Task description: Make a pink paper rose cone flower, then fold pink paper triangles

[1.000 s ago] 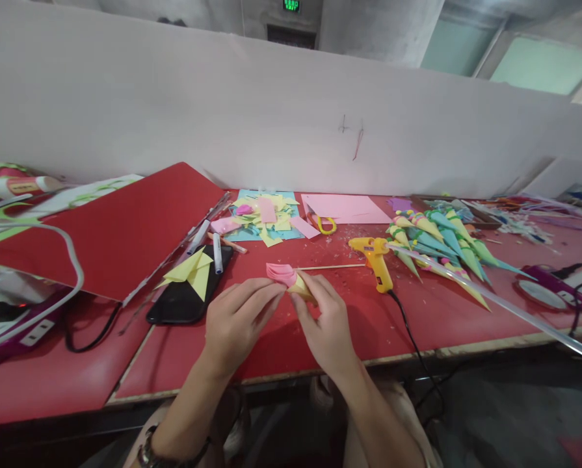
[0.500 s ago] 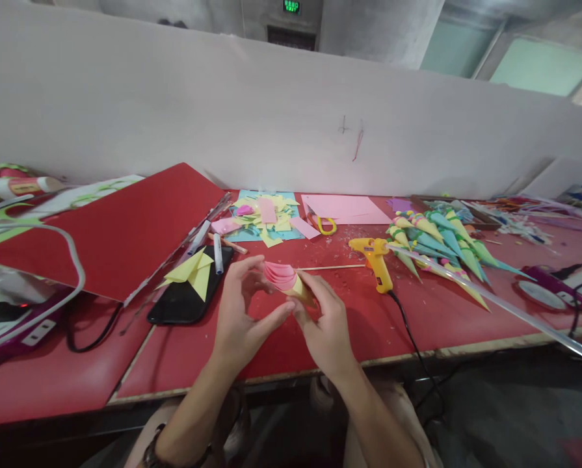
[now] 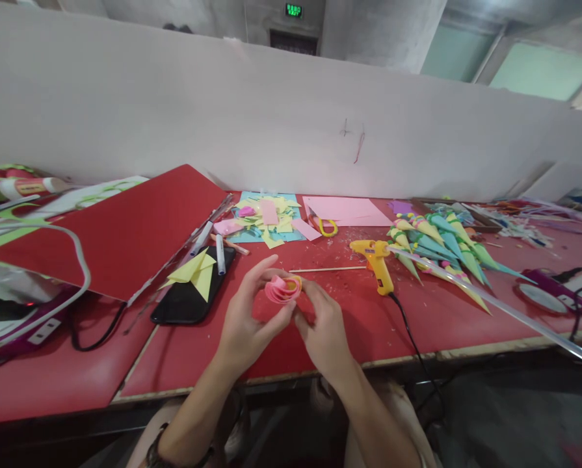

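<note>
A pink paper flower (image 3: pixel 281 290) with curled layers and a yellow rim on its right side is between my two hands, above the red table (image 3: pixel 251 354). My left hand (image 3: pixel 244 318) holds its left side, with the thumb under it and the index finger raised. My right hand (image 3: pixel 326 325) grips it from the right between bent fingers and thumb; these fingers hide most of the yellow part. Behind the flower lies a thin stick (image 3: pixel 327 269). A yellow glue gun (image 3: pixel 378 260) rests to the right of my hands, a clear glue stick in its back.
A black phone (image 3: pixel 183 304) with folded yellow paper (image 3: pixel 193 273) and markers lies left. Paper scraps (image 3: pixel 271 218), scissors (image 3: pixel 327 227) and pink sheets (image 3: pixel 346 211) are behind. Paper cones (image 3: pixel 441 240) lie right, power strips at both sides. The gun's cord hangs over the front edge.
The flower has tilted, so its layered top now faces me and less of its yellow side shows. My left index finger has straightened a little. The view has shifted slightly.
</note>
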Demonstrator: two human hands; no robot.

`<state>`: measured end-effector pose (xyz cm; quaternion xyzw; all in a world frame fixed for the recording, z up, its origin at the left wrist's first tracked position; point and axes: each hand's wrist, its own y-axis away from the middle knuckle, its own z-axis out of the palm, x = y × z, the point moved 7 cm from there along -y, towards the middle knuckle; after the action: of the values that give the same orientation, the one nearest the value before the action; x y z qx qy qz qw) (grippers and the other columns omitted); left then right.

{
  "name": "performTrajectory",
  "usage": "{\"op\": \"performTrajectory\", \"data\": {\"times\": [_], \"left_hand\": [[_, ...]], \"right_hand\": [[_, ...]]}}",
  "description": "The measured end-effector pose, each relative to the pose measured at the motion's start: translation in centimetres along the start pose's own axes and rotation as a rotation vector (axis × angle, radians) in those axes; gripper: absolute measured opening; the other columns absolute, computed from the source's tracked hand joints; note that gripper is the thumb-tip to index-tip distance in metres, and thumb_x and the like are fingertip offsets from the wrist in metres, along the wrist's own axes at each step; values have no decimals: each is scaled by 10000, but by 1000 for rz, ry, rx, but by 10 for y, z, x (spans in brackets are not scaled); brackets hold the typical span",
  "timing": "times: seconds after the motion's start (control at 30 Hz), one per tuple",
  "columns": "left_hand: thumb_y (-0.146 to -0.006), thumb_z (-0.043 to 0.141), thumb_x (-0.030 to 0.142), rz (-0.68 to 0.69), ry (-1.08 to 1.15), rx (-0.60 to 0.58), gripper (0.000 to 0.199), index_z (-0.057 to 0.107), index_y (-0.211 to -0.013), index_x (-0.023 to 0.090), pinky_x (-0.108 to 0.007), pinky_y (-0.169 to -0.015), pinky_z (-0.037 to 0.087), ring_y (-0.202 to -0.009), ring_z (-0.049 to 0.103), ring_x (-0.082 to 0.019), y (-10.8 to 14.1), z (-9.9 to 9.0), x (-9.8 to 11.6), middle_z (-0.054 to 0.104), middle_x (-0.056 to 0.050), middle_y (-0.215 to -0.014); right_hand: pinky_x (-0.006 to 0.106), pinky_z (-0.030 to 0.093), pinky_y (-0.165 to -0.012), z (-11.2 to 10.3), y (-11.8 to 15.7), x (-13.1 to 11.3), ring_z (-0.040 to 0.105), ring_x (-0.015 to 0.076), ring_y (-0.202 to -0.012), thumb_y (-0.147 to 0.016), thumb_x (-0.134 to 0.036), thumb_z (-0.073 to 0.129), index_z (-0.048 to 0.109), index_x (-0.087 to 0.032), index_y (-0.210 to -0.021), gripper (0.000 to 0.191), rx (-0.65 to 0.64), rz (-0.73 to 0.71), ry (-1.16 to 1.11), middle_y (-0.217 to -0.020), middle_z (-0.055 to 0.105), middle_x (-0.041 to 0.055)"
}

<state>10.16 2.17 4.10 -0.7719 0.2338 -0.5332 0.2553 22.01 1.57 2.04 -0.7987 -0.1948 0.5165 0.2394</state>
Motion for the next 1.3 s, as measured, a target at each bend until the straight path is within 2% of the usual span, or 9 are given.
{"op": "performTrajectory", "data": {"times": [0.27,0.43,0.53,0.7,0.87,0.97,1.07,1.2,1.3], "left_hand": [[-723,506,92,40,-1,-120,517,397,-1211,220,-287,-793,473,-860,582,-150,4,16,11,593,-42,-954],[-757,472,108,-15,-74,-77,416,450,-1161,205,-299,-813,451,-884,555,-160,6,14,6,566,-58,-1014],[-754,508,126,-78,36,-50,454,410,-1188,213,-250,-742,461,-743,536,-115,5,14,3,544,-7,-866],[-711,586,138,-170,255,-39,488,407,-1156,231,-172,-587,435,-567,437,-67,4,16,2,442,71,-660],[-695,590,141,-267,375,-38,481,417,-1137,214,-151,-482,391,-478,382,-54,5,16,-3,422,94,-567],[-674,603,137,-312,384,-39,483,428,-1116,222,-148,-444,370,-441,367,-49,7,16,-6,409,103,-541],[-673,620,176,-292,355,-54,474,443,-1108,243,-166,-470,398,-476,431,-62,8,17,-4,471,80,-610],[-645,651,213,-193,263,-58,484,473,-1094,239,-223,-637,469,-757,567,-135,9,16,1,565,-15,-956],[-685,614,219,-189,260,-119,538,401,-1178,240,-228,-596,480,-694,578,-132,9,21,-2,589,-8,-901]], "right_hand": [[390,465,-804,8,4,-5,560,242,-918,-755,-132,416,563,-143,-1034,316,-64,-147,149,-958,614,122],[376,473,-749,8,3,-8,539,225,-860,-744,-81,401,544,-160,-1032,332,-58,-133,156,-912,587,98],[361,473,-742,4,3,-9,537,209,-846,-733,-65,397,535,-177,-1003,324,-19,-91,66,-901,570,81],[354,460,-820,-8,2,-16,527,190,-926,-753,-95,414,509,-191,-1026,305,75,-81,-165,-968,551,72],[411,371,-964,-9,4,-26,434,210,-1111,-747,-145,414,460,-207,-1149,409,15,-125,-229,-1132,485,77],[405,321,-1011,-4,4,-26,368,220,-1179,-733,-234,530,389,-212,-1241,528,-46,-120,-214,-1212,427,83],[365,338,-1003,2,3,-23,379,213,-1167,-697,-278,618,421,-210,-1222,565,-94,-59,-217,-1201,419,83],[322,396,-945,4,2,-24,462,185,-1065,-711,-244,613,533,-212,-1066,365,-80,-5,-243,-1084,473,62],[308,414,-913,2,2,-26,481,178,-1034,-732,-236,603,564,-216,-998,269,-30,3,-217,-1068,482,57]]}}
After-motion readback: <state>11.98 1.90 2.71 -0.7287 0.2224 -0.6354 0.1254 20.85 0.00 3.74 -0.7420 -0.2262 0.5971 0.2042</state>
